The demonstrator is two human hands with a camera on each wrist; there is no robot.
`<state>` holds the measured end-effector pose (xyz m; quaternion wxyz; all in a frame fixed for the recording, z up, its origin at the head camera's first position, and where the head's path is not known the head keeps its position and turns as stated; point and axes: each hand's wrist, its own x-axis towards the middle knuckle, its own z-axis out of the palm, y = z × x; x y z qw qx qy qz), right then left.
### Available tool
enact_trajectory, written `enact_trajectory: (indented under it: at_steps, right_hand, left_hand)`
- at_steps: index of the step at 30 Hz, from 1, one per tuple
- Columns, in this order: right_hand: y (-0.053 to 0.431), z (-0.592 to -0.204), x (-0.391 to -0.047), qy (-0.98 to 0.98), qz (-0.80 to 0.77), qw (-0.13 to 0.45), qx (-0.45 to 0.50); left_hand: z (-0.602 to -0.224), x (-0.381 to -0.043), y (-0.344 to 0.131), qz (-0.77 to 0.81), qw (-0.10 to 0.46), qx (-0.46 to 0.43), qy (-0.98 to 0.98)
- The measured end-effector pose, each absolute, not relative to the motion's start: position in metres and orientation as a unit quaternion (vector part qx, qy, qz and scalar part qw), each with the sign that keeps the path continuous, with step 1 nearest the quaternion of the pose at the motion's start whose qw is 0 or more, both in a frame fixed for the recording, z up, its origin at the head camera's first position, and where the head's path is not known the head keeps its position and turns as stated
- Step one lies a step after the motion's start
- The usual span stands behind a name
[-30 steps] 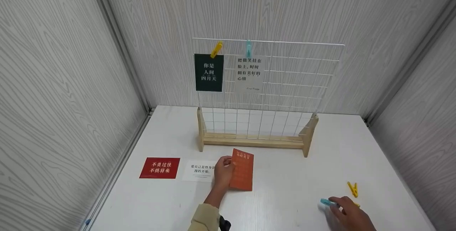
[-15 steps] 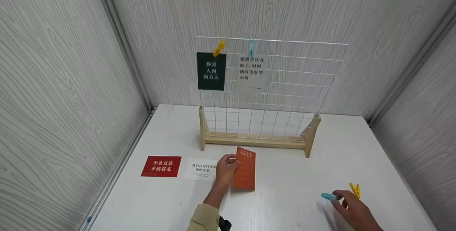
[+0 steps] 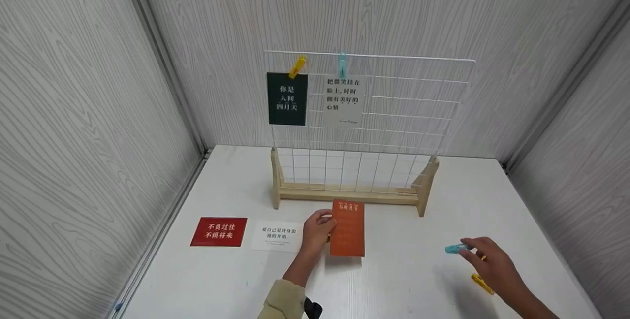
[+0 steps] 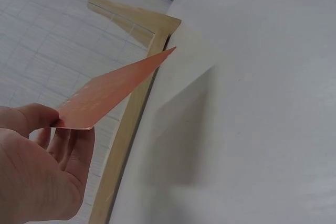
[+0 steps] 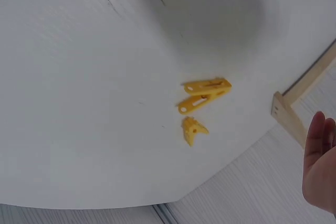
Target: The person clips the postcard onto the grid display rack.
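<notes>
My left hand (image 3: 316, 234) pinches an orange card (image 3: 347, 230) by its left edge, upright just above the table. Seen from the left wrist, the thumb lies over the orange card (image 4: 113, 90) and the fingers under it. A light blue clip (image 3: 456, 248) is pinched between thumb and fingertips of my right hand (image 3: 494, 265), raised over the table's right side. A yellow clip (image 3: 482, 283) lies below that hand, and another is mostly hidden behind it. Both yellow clips (image 5: 210, 92) show in the right wrist view, where the blue clip is out of sight.
A white wire grid (image 3: 403, 57) stands in a wooden base (image 3: 349, 197) behind the hands. On it hang a dark green card (image 3: 287, 100) under a yellow clip and a white card (image 3: 343, 100) under a blue one. Flat at left lie a red card (image 3: 219, 232) and a white card (image 3: 276, 235).
My right hand has lifted the light blue clip up and away from the table. My left hand has moved the orange card a little right and up and turned it to face the camera more.
</notes>
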<state>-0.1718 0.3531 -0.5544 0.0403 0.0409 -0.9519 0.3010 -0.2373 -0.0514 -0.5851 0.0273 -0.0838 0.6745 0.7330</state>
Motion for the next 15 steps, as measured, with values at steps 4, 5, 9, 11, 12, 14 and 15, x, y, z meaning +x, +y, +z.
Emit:
enact_trajectory:
  at_steps: [4, 5, 9, 11, 12, 14, 15]
  right_hand:
    - [0.352, -0.539, -0.179, -0.948, 0.311, 0.061, 0.029]
    - [0.352, -0.536, -0.180, -0.946, 0.317, 0.064, 0.025]
    - [0.349, -0.526, -0.185, -0.934, 0.352, 0.057, 0.006]
    - [0.347, -0.522, -0.188, -0.926, 0.374, 0.050, 0.003]
    - [0.346, -0.520, -0.189, -0.921, 0.387, 0.047, 0.002]
    - [0.343, -0.516, -0.191, -0.911, 0.410, 0.045, 0.005]
    - [0.342, -0.514, -0.192, -0.907, 0.419, 0.047, 0.007]
  left_hand:
    - [-0.589, -0.242, -0.047, 0.740, 0.031, -0.076, 0.667]
    - [-0.588, -0.241, -0.046, 0.743, 0.032, -0.073, 0.665]
    - [-0.580, -0.241, -0.042, 0.753, 0.035, -0.054, 0.655]
    - [-0.577, -0.242, -0.040, 0.756, 0.034, -0.050, 0.652]
    - [-0.576, -0.243, -0.039, 0.756, 0.032, -0.048, 0.652]
    - [-0.573, -0.245, -0.037, 0.755, 0.027, -0.045, 0.653]
    - [-0.571, -0.246, -0.036, 0.755, 0.025, -0.043, 0.654]
